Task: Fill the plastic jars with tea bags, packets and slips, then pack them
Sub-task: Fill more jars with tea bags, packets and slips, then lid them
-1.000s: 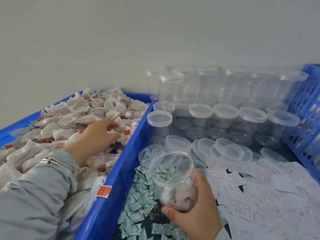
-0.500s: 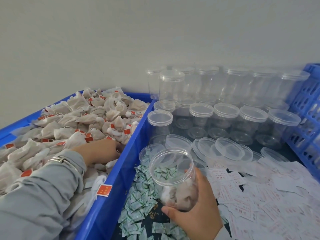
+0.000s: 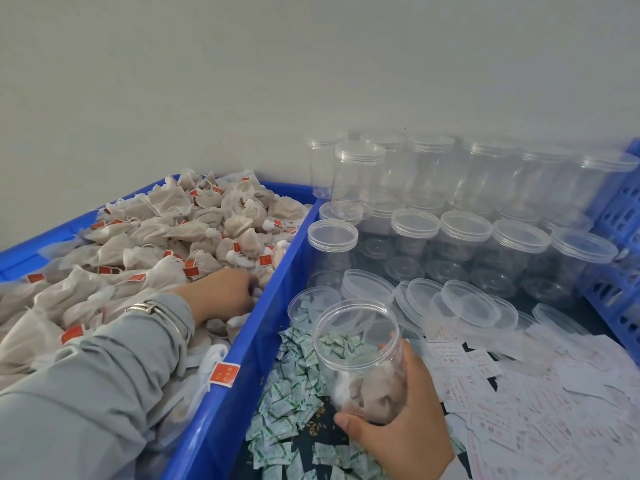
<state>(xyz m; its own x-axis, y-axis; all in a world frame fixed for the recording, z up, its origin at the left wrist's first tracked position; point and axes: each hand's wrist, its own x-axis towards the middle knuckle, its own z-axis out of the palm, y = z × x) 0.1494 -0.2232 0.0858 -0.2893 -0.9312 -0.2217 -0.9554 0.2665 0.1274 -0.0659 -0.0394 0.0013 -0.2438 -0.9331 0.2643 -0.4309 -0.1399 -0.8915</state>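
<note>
Holding the open jar [image 3: 360, 362] low down near its base, the right hand [image 3: 401, 431] has thumb and fingers curled round the clear wall, jar tilted a bit toward the other bin. There are already a few tea bags sitting in the bottom of it. The left hand [image 3: 225, 294] is dug into the tea bags [image 3: 166, 244] at the near-right corner of the blue bin [image 3: 221, 403], and honestly the fingertips are buried, so I can't tell if it's got one pinched or is just feeling around.

Handling-wise, I'd guess these bags are super light and floppy, soft mesh with strings and red tags that probably snag on each other, so grab by the pouch body and not the tag. The jar looks thin, stiff and kinda slick, so that low wraparound grip makes sense.

Further out: green-printed packets [image 3: 291, 403] are scattered under and beside the jar, white slips [image 3: 519, 410] are spread to the right, loose lids [image 3: 471, 303] lie just behind, and rows of lidded empty jars [image 3: 464, 230] are stacked against the wall.
</note>
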